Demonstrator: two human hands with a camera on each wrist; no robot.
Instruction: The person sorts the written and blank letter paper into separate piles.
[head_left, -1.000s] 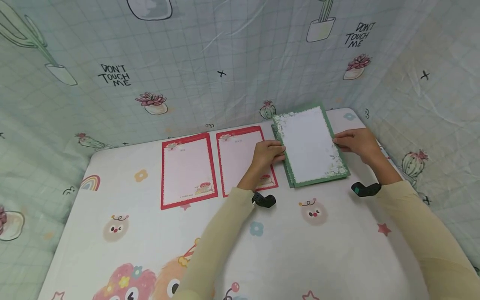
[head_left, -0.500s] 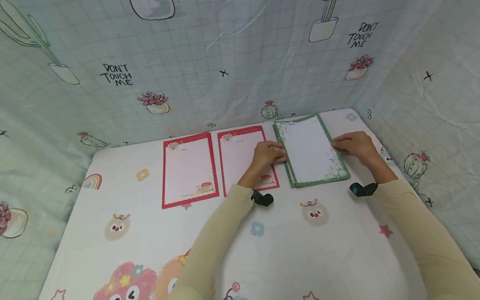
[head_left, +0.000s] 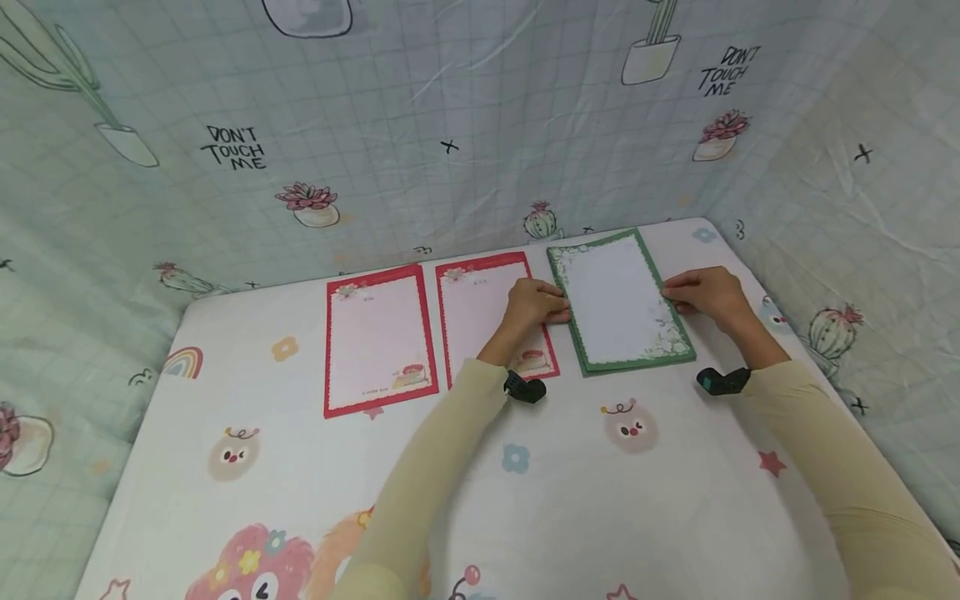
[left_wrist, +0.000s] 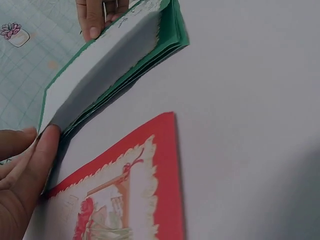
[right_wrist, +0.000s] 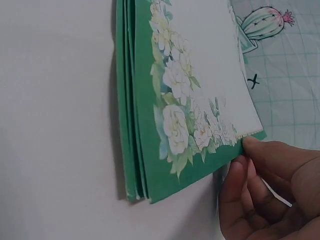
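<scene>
A stack of green-bordered paper sheets (head_left: 613, 300) with white flower prints lies at the back right in the head view. My left hand (head_left: 529, 303) pinches its left edge, and my right hand (head_left: 711, 293) pinches the right edge. In the left wrist view, the left thumb and fingers (left_wrist: 47, 150) meet at the edge of the bowed top sheet. The right wrist view shows several green layers (right_wrist: 132, 125) stacked close together, with the right thumb on the top sheet's border. My left forearm and hand partly cover a red-bordered sheet (head_left: 480, 308).
Another red-bordered sheet (head_left: 378, 342) lies farther left, apart from the middle one. The white tablecloth (head_left: 570, 508) has cartoon prints. A patterned fabric wall (head_left: 390, 167) stands right behind the sheets, and another closes off the right side.
The upper green-bordered sheets have come down and shifted slightly left, now lying more evenly over those beneath. Both hands keep to the side edges; the red-bordered sheets have not moved.
</scene>
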